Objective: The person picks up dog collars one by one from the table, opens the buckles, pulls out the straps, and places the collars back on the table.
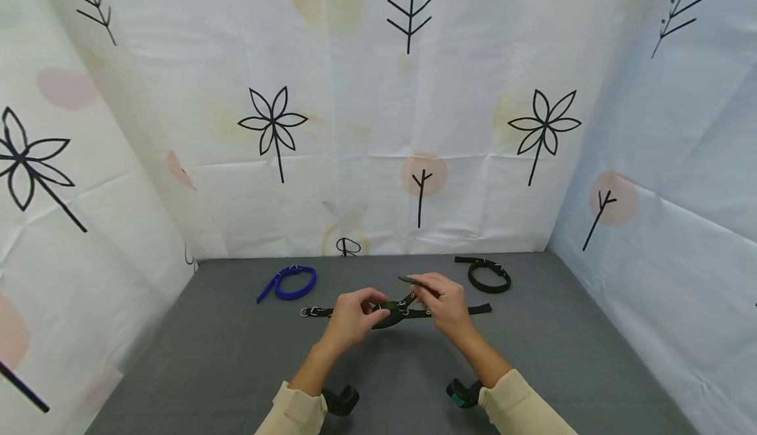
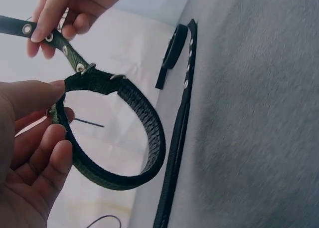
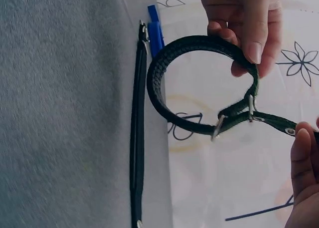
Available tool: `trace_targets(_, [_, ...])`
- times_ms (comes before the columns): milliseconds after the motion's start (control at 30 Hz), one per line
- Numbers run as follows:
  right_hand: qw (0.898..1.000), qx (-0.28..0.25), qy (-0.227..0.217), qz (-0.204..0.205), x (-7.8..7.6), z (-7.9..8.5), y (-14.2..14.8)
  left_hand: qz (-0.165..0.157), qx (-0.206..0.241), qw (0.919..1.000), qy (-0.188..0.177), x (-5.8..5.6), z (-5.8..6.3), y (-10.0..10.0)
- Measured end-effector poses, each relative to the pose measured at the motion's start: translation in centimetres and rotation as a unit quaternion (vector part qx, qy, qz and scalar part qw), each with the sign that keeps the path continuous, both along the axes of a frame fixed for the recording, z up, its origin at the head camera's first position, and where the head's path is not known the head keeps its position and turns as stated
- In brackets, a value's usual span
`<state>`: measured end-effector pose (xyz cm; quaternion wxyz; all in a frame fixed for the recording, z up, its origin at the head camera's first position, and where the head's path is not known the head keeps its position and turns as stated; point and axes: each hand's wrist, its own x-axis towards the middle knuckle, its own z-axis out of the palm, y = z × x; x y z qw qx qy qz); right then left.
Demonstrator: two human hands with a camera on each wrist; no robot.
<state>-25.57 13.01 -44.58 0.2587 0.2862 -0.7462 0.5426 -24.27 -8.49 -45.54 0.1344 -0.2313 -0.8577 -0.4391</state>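
Dark-green collar (image 2: 155, 133), held above the grey table (image 1: 248, 356): my left hand (image 1: 351, 317) pinches its loop, my right hand (image 1: 445, 300) its tail; a black strap (image 3: 137, 133) lies nearby, a blue collar (image 1: 290, 296) far left.

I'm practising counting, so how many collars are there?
4: blue collar, back left; dark collar, back right; green collar in left hand and right hand; straight black collar on table.

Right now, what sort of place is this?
Probably a makeshift recording booth: patterned sheets on three sides, a gray table, and worn black devices that may be cameras.
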Motion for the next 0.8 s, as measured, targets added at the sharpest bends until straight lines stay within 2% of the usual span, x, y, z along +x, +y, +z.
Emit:
trace_targets(167, [0.996, -0.058, -0.064, -0.02, 1.4, 1.3, -1.1, 0.006, 0.058, 0.9981, -0.022, 0.3, -0.4, 0.2])
trace_targets(300, [0.993, -0.059, -0.094, -0.047, 2.6, 2.3, -2.1, -0.002, 0.09, 0.9949, -0.047, 0.4, -0.5, 0.4])
trace_targets(367, [0.99, -0.065, -0.104, -0.062, 2.8, 2.3, -2.5, -0.005, 0.081, 0.9954, -0.052, 0.4, -0.4, 0.5])
trace_targets(567, [0.983, -0.112, -0.117, -0.081, 3.1, 2.4, -3.5, -0.001, 0.027, 0.9992, -0.031, 0.5, 0.3, 1.1])
trace_targets(800, [0.984, -0.119, -0.112, -0.066, 3.7, 2.3, -4.3, 0.031, 0.039, 0.9971, -0.058, 0.5, 0.5, 1.8])
